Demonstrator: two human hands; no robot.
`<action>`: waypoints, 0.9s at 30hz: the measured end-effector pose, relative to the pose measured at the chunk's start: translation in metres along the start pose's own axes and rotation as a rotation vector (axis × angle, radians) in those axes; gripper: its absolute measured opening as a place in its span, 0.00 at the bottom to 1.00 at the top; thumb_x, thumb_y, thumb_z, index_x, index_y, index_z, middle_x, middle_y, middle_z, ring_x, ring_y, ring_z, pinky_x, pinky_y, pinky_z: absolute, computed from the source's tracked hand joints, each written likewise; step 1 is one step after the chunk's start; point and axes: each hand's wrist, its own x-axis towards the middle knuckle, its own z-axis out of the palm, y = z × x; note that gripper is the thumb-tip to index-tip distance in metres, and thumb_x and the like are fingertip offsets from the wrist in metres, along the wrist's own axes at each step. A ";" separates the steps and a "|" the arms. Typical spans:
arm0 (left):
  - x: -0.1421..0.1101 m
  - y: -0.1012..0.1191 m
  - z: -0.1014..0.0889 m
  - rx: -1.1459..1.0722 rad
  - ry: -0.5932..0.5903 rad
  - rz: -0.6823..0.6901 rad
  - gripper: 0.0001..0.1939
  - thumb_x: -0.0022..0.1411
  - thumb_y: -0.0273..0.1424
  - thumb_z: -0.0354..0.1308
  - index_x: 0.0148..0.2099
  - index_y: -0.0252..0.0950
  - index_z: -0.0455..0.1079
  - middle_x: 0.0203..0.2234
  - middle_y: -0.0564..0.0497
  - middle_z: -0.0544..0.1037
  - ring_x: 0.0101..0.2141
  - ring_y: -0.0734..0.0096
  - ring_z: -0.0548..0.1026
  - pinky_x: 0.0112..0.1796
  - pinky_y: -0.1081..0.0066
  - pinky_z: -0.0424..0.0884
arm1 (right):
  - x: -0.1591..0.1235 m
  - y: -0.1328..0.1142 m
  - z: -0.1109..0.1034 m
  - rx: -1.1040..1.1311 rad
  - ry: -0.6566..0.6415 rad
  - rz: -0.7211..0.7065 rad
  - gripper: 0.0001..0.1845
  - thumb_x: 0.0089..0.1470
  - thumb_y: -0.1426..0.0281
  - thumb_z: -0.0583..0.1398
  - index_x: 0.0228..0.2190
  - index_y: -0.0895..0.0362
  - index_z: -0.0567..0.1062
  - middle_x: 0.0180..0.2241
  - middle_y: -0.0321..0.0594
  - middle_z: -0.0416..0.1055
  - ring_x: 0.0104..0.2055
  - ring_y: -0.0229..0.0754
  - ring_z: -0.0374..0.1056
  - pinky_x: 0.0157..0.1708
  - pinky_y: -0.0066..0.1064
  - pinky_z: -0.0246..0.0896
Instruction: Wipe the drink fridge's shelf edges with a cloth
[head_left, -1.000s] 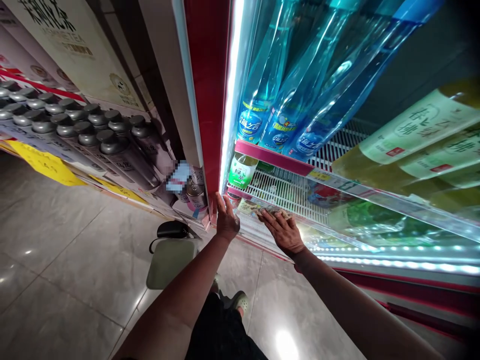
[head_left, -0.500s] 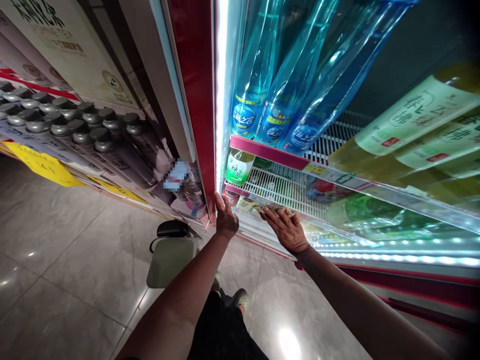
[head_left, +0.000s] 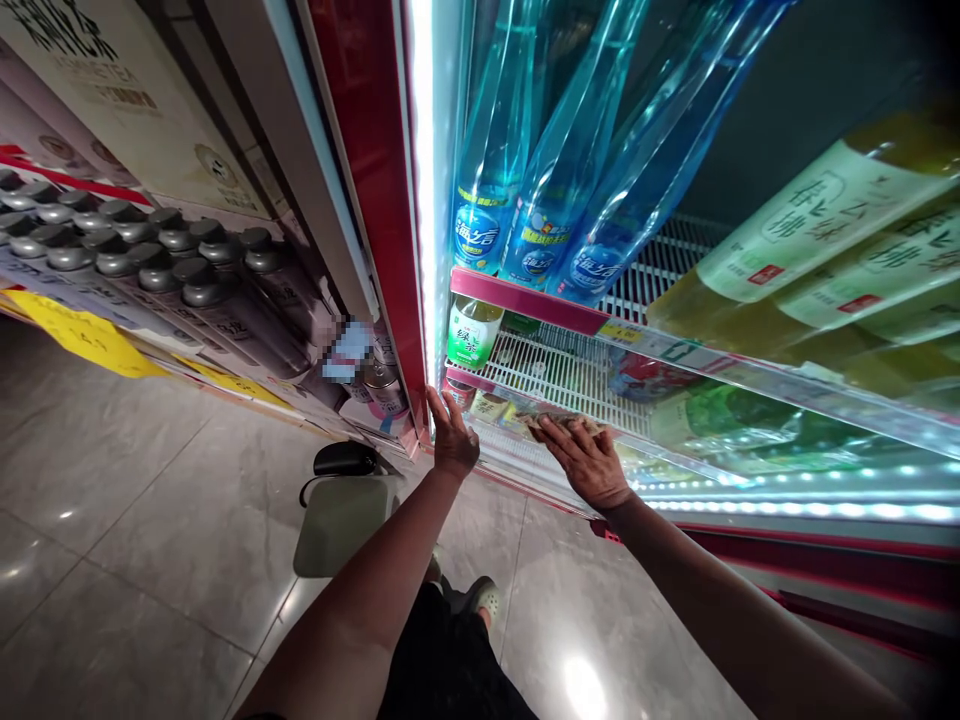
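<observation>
My right hand point(head_left: 589, 468) lies with flat fingers over a crumpled, light brown cloth point(head_left: 565, 417), pressing it against the clear front edge of a low shelf in a lit drinks cooler. Part of the cloth is hidden under the fingers. My left hand point(head_left: 454, 442) rests with its fingers apart against the lower red frame point(head_left: 382, 190) of the cooler, beside the bright light strip. It holds nothing. Just above the hands, a green-labelled tea bottle point(head_left: 472, 335) stands on a white wire shelf point(head_left: 555, 375).
Large blue bottles point(head_left: 536, 215) and pale-labelled tea bottles point(head_left: 795, 235) fill the shelf above. Dark-capped bottles point(head_left: 225, 320) stand in rows at left. A grey-green stool point(head_left: 341, 525) with a black case point(head_left: 343, 459) sits on the tiled floor point(head_left: 150, 580).
My right hand has slid a little to the right along the shelf edge with the cloth. The left hand keeps its place at the frame, while the view has shifted slightly.
</observation>
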 end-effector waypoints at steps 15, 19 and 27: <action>-0.024 0.072 0.017 0.052 -0.015 0.340 0.46 0.58 0.25 0.55 0.75 0.27 0.41 0.72 0.37 0.19 0.71 0.42 0.24 0.68 0.40 0.39 | -0.024 0.024 -0.022 -0.067 0.005 0.056 0.34 0.62 0.76 0.55 0.65 0.39 0.63 0.63 0.25 0.69 0.76 0.40 0.35 0.73 0.48 0.15; -0.027 0.089 0.026 0.067 -0.003 0.360 0.45 0.55 0.22 0.57 0.74 0.32 0.49 0.72 0.41 0.18 0.71 0.42 0.23 0.68 0.38 0.38 | -0.043 0.036 -0.022 -0.076 0.061 0.123 0.37 0.61 0.76 0.56 0.67 0.37 0.60 0.64 0.26 0.68 0.75 0.45 0.38 0.73 0.49 0.18; -0.039 0.105 0.030 0.034 -0.087 0.306 0.45 0.53 0.20 0.59 0.73 0.36 0.54 0.73 0.41 0.23 0.70 0.41 0.23 0.67 0.36 0.38 | -0.064 0.051 -0.029 -0.099 -0.032 0.062 0.35 0.63 0.76 0.53 0.66 0.37 0.60 0.63 0.26 0.69 0.71 0.42 0.51 0.72 0.48 0.15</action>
